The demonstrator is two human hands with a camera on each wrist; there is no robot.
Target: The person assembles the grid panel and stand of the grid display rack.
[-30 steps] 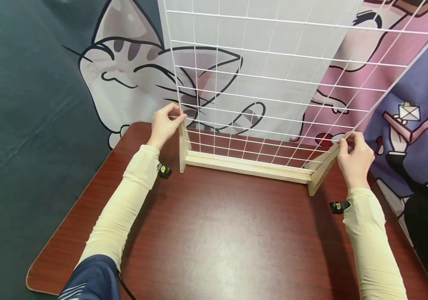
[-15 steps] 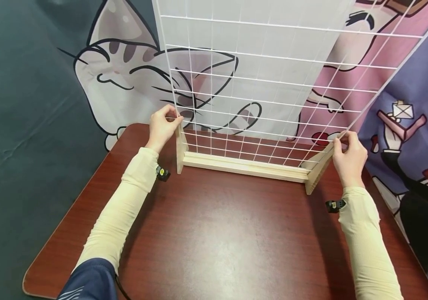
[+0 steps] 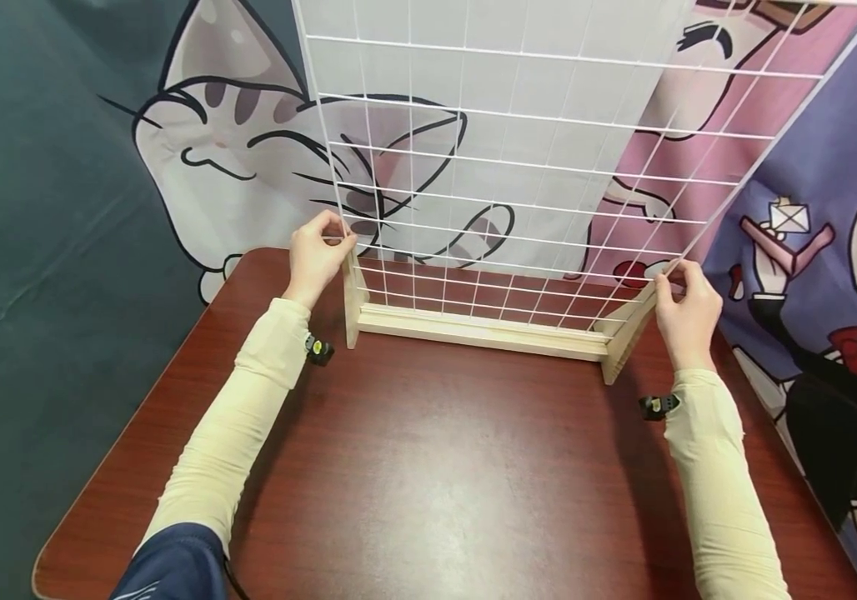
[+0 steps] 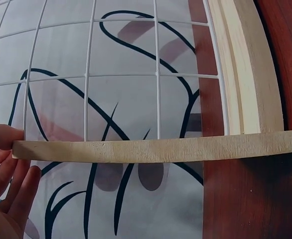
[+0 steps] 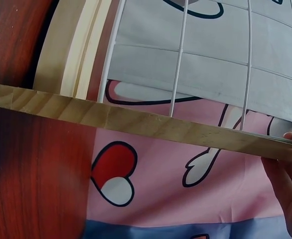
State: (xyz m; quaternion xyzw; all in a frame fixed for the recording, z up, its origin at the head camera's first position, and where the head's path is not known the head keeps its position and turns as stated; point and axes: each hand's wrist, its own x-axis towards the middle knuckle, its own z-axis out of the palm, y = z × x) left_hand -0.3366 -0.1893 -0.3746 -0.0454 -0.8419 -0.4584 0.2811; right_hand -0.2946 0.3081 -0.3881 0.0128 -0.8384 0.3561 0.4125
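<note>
Item: white wire grid panel (image 3: pixel 533 158), standing upright in the centre and upper half of the frame, its lower edge seated in the long wooden base rail (image 3: pixel 481 331) between two short wooden end posts on the red-brown table (image 3: pixel 428 483). Left hand (image 3: pixel 316 258), fingers curled, pinches the top of the left post (image 3: pixel 351 300); right hand (image 3: pixel 687 304) likewise pinches the top of the right post (image 3: pixel 627 333) at the grid's edge. Bare tabletop fills the lower frame; cartoon-cat cloth (image 3: pixel 233 158) hangs behind, beyond the table's far edge.
</note>
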